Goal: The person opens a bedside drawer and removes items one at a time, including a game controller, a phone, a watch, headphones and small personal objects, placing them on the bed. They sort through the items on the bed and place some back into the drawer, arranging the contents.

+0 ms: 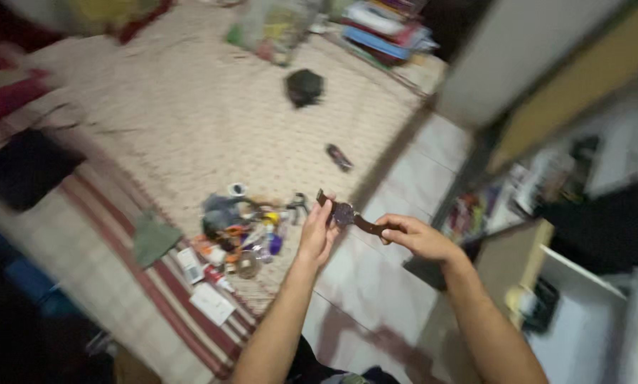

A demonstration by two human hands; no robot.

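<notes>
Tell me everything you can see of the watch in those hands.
The watch is dark brown, with a round face and two straps that look like leather. It is held up flat over the pale floor tiles, straps spread. The left hand pinches one strap, the right hand the other. Blur hides the dial.

Both hands hold a dark brown wristwatch with a round face and strap (345, 214) over pale floor tiles (376, 284). Left hand (317, 235) grips the strap end at 9 o'clock of the face; right hand (415, 237) pinches the other end at 3 o'clock. Blur hides finer detail. At 9 o'clock of the left hand, a heap of small mixed tools and bottles (244, 231) lies on a cream patterned woven mat (191, 114). A small black object (304, 87) sits at 12 o'clock.
</notes>
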